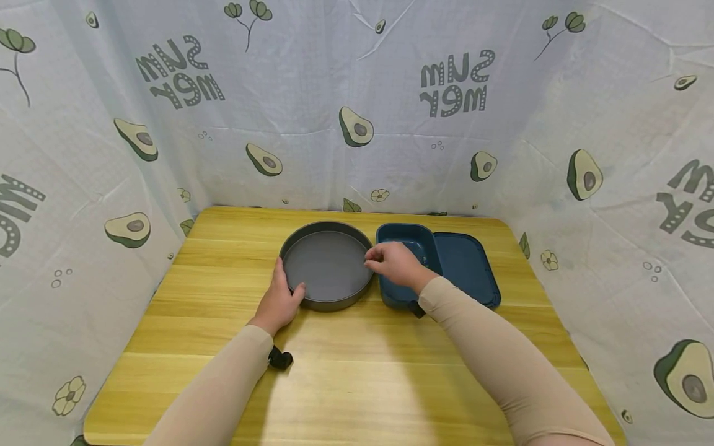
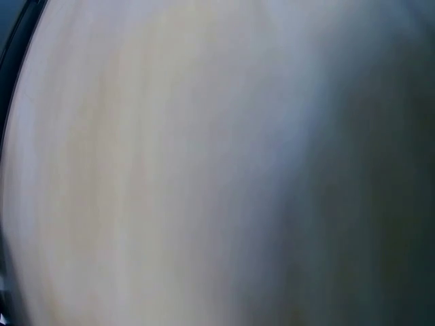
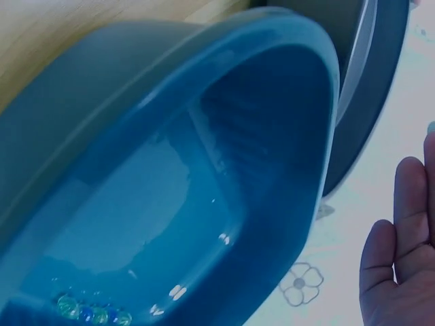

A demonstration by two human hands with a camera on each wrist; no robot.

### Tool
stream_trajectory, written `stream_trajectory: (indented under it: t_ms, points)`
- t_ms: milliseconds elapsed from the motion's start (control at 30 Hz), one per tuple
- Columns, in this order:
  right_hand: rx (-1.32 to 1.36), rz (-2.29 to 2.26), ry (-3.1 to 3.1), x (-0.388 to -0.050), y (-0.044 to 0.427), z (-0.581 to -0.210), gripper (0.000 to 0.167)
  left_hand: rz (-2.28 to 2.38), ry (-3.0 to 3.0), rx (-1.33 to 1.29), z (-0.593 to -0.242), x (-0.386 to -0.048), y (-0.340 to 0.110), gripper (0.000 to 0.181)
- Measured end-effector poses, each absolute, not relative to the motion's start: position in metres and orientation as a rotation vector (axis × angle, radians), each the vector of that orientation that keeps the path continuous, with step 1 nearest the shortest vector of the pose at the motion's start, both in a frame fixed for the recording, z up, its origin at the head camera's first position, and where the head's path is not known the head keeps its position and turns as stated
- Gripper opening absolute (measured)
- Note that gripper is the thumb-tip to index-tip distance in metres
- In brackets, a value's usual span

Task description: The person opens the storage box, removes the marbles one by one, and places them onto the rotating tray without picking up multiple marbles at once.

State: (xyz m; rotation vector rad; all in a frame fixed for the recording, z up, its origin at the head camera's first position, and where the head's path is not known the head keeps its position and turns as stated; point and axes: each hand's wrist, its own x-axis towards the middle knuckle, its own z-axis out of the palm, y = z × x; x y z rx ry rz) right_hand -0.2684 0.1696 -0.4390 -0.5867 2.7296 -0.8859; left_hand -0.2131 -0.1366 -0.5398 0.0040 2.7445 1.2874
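A round dark grey pan (image 1: 328, 266) sits on the table in the head view. My left hand (image 1: 277, 302) grips its left edge, fingers along the outer wall and thumb at the front rim. Above the pan's right rim is my right hand (image 1: 395, 263), its thumb and fingertips brought together; whether something small is between them is hidden. Under that hand stands a blue rectangular container (image 1: 397, 296). Several green and blue glassy marbles (image 3: 98, 315) lie in its bottom in the right wrist view, where part of the right hand (image 3: 408, 258) shows too.
A flat dark blue lid (image 1: 467, 266) lies against the container's right side. All this stands on a yellow wooden table (image 1: 334, 384). Printed curtains (image 1: 312, 87) hang behind and at both sides. The left wrist view is a blur of pale tabletop (image 2: 136, 163) and shadow.
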Motion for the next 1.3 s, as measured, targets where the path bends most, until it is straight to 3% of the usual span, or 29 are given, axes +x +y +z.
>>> stream_trajectory:
  t_ms: [1300]
  points:
    - [-0.654,-0.888,2.673,-0.263,0.131,-0.441,0.023,1.267,2.784,0.014,-0.541,-0.212,-0.137,0.097]
